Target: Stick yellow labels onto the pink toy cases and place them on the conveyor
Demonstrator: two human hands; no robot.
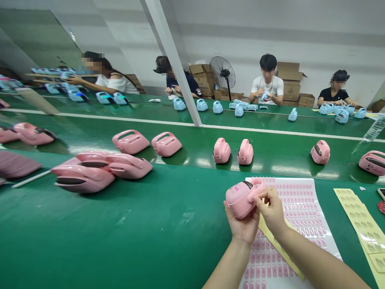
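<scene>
My left hand (243, 229) holds up a pink plastic device with a carrying handle (239, 200), cupping it from below. A dark panel and a small printed picture show on its body. At the side of the device, where the handle joins, the thumb and fingers of my right hand (272, 208) are pinched together; whatever lies between them is hidden. Beneath both hands is a white sheet (300, 196) carrying rows of pink oval stickers. A yellow strip (281, 249) lies across that sheet, partly covered by my right forearm.
Several pink devices (102, 170) are grouped at left on the green table (150, 241). More pink devices (221, 151) stand along the belt beyond. Yellow sticker sheets (359, 220) lie at right. Across the belt, several people handle blue devices (202, 105); a slanted white post (177, 60) rises between.
</scene>
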